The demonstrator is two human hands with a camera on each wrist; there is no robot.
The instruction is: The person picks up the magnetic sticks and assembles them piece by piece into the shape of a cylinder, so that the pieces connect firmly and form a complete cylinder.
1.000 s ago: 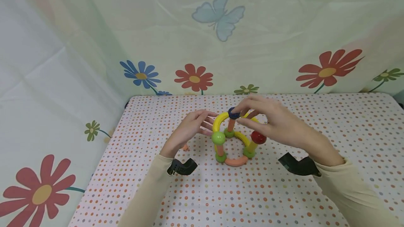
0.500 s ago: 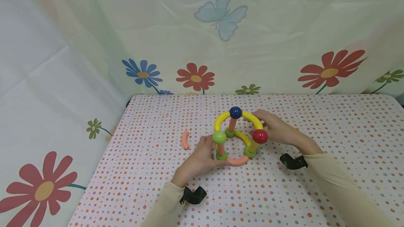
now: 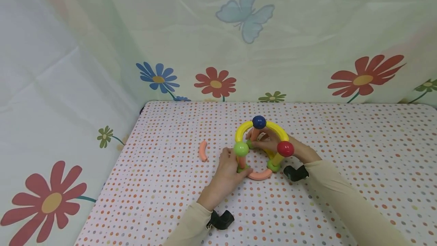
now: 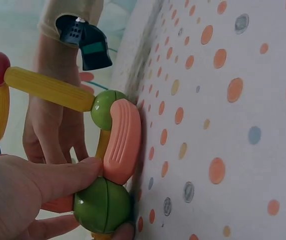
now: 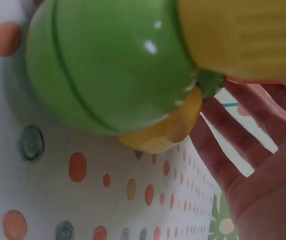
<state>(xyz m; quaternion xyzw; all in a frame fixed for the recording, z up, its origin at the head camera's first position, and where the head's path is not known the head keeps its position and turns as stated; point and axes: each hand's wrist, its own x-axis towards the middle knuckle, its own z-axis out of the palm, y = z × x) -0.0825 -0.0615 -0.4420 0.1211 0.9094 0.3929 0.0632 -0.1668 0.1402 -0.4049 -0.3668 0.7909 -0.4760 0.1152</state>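
Observation:
A ball-and-stick building toy stands on the table as a two-level ring. Yellow curved sticks [image 3: 278, 130] form the upper ring, with a blue ball [image 3: 259, 122], a red ball [image 3: 285, 149] and a light green ball [image 3: 241, 149] at the joints. Short upright sticks link it to green balls below. My left hand [image 3: 225, 174] pinches the front-left lower green ball [image 4: 102, 205], beside a salmon curved stick [image 4: 123, 142]. Reaching in under the upper ring, my right hand [image 3: 269, 139] has thumb and fingers around the rear lower green ball [image 3: 250, 144]; its fingertips are partly hidden.
A loose salmon curved stick [image 3: 203, 151] lies on the dotted tablecloth [image 3: 164, 185], left of my left hand. A flower-printed curtain [image 3: 293, 48] hangs behind the table and along its left side.
My right hand has come down from the blue ball, around the toy's right side, then inward to its rear base. My left hand has moved down from the upper left to the front-left lower ball.

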